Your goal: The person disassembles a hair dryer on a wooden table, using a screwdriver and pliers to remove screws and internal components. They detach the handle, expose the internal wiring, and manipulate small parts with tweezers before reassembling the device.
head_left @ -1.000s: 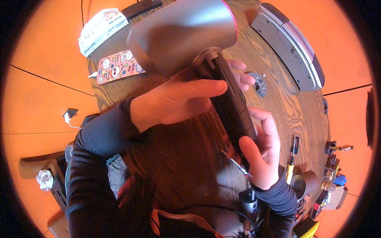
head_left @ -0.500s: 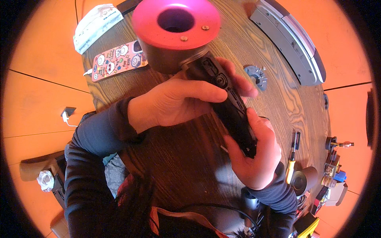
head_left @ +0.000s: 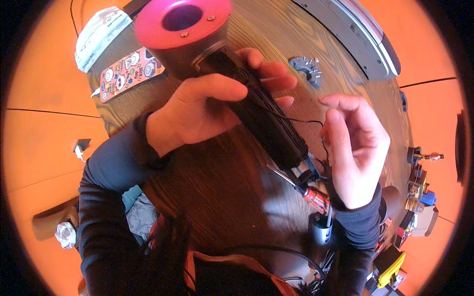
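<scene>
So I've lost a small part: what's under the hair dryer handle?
Under the handle lies bare wooden table, with a red-handled screwdriver by its lower end. The left hand wraps the upper handle, so the table beneath it is hidden.

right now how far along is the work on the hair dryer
Done: the hair dryer is up off the wooden table, and thin black wires trail from its handle. In hand: the left hand grips the handle; the right hand is open beside the wires. Left: the screwdriver and round grey part lie unused.
</scene>
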Demonstrator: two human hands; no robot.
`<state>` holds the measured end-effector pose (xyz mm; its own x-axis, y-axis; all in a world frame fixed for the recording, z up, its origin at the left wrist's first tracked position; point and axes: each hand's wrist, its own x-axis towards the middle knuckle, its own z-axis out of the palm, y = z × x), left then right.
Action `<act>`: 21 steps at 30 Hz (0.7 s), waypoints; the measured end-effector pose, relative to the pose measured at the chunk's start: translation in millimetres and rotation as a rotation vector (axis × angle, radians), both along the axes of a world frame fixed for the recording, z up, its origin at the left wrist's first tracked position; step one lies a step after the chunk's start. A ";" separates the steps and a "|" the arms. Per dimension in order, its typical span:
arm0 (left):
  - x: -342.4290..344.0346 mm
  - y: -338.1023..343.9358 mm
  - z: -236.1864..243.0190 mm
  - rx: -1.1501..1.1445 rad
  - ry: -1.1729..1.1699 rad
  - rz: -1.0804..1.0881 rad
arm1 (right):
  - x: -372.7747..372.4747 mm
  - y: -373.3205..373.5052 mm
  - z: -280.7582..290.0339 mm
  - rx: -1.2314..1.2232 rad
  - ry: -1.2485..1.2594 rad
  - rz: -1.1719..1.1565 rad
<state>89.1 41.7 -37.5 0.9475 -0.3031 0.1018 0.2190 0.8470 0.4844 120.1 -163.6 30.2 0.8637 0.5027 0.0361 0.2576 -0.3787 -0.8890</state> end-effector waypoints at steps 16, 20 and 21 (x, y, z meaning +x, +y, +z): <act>8.1 8.2 -12.1 -0.115 -0.092 -0.061 | 0.7 -2.3 4.1 0.006 0.069 0.072; 9.5 9.1 -12.7 -0.120 -0.097 -0.076 | -1.0 -1.8 2.2 -0.026 -0.052 0.082; 9.6 9.1 -12.8 -0.115 -0.096 -0.075 | -1.6 -2.1 2.2 -0.033 -0.048 0.082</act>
<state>98.7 50.8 -50.3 0.9069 -0.3539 0.2286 0.2412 0.8810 0.4070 118.5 -165.6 32.4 0.8176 0.5729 0.0585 0.3305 -0.3836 -0.8624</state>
